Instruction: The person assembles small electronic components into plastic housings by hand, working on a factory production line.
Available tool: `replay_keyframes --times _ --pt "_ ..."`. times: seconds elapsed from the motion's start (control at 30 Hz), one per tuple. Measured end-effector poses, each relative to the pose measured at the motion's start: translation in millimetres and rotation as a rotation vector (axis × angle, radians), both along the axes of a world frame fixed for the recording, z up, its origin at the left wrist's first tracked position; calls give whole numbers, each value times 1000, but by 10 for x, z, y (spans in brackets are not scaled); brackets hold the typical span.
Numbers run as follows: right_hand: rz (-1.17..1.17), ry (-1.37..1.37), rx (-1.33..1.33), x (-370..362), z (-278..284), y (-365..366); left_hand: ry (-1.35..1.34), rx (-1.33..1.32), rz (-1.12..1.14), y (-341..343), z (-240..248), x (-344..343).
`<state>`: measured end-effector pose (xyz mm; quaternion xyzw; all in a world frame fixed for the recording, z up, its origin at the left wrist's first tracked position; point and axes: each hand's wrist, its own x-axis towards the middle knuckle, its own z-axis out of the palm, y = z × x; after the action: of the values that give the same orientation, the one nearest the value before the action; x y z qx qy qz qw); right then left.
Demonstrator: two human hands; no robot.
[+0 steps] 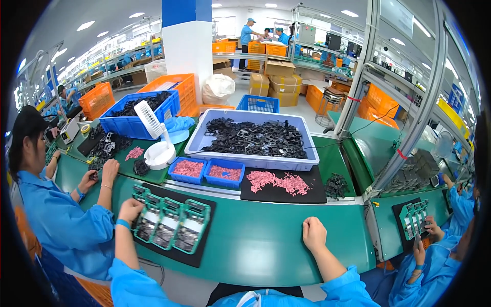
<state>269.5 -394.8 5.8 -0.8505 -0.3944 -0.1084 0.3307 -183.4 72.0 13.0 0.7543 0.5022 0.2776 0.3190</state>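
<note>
My left hand (131,210) is closed on the left end of a green frame tray (201,229), which lies at a slant on a black mat (191,260). Several slots in the tray hold dark parts with pale areas, too small to make out. To the right, my right hand (314,233) rests as a loose fist on the green tabletop (255,240), apart from the tray. Whatever its curled fingers may hold is hidden. Beyond it, small pink pieces (291,184) lie spread on another black mat (314,193).
A large pale bin (245,159) of black plastic parts stands behind two blue trays (186,179) of pink pieces. A white fan (157,153) stands left of them. Co-workers in blue sit at left (66,215) and right (429,266). A metal post (409,133) rises at right.
</note>
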Motion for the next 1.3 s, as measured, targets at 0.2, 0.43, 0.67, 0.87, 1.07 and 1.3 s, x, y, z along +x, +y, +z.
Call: replay_keyframes --times 0.2,0.43,0.67,0.87,1.07,1.3 --pt "40 -59 13 2 -10 11 -78 -70 34 -1085 -88 550" --pt "171 101 108 -55 -63 -48 -370 -543 -98 -2402 371 367" --pt "395 446 183 97 -14 37 -642 -1016 -135 -3523 498 289" --pt "402 323 158 472 156 269 -569 -1282 -291 -4050 273 658" --pt "498 189 88 502 213 405 -400 -1336 -520 -4322 36 1028" --pt "504 -1 -60 447 282 536 -303 -1293 -601 -4402 161 1155"
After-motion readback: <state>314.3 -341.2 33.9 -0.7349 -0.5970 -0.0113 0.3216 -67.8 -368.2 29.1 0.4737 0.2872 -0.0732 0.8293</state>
